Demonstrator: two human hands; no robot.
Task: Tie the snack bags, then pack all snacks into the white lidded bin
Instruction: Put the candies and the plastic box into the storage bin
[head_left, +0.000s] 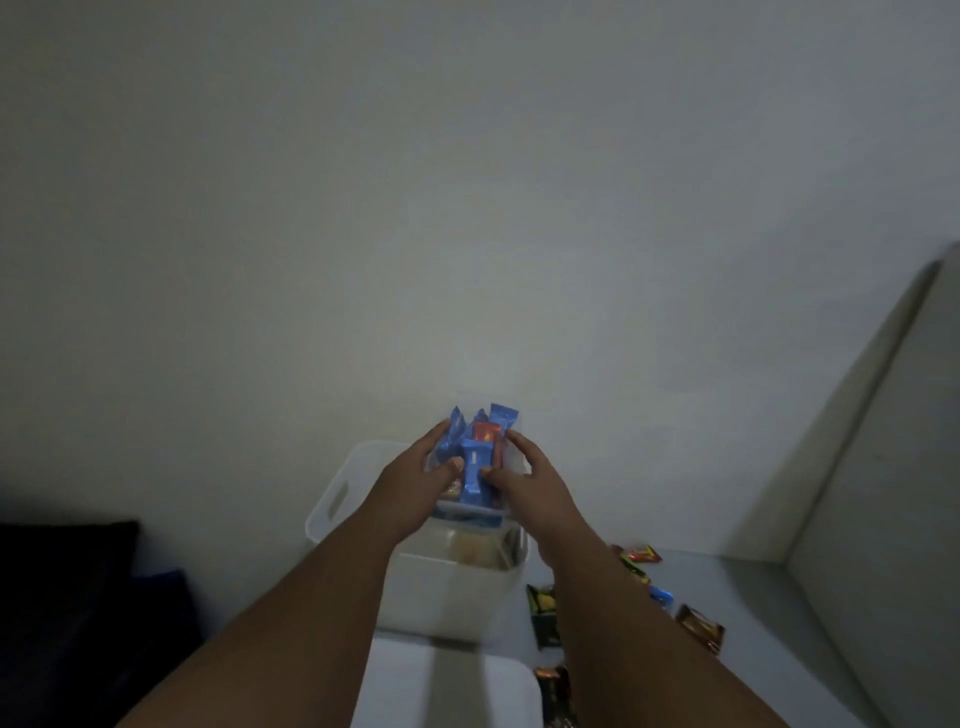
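Both my hands hold a clear bag of snacks (480, 452), full of blue and red wrapped packets, above the open white bin (337, 499). My left hand (421, 478) grips the bag's left side and my right hand (524, 478) grips its right side, thumbs pressed on the front. The bag's lower part reaches into the bin's mouth. The bin's white lid (447, 686) lies flat in front of the bin, near the bottom edge of the view.
Several loose snack packets (698, 626) lie scattered on the grey surface right of the bin. A pale padded wall (872, 467) rises at the right. Dark fabric (78, 597) lies at the lower left. A plain wall stands behind the bin.
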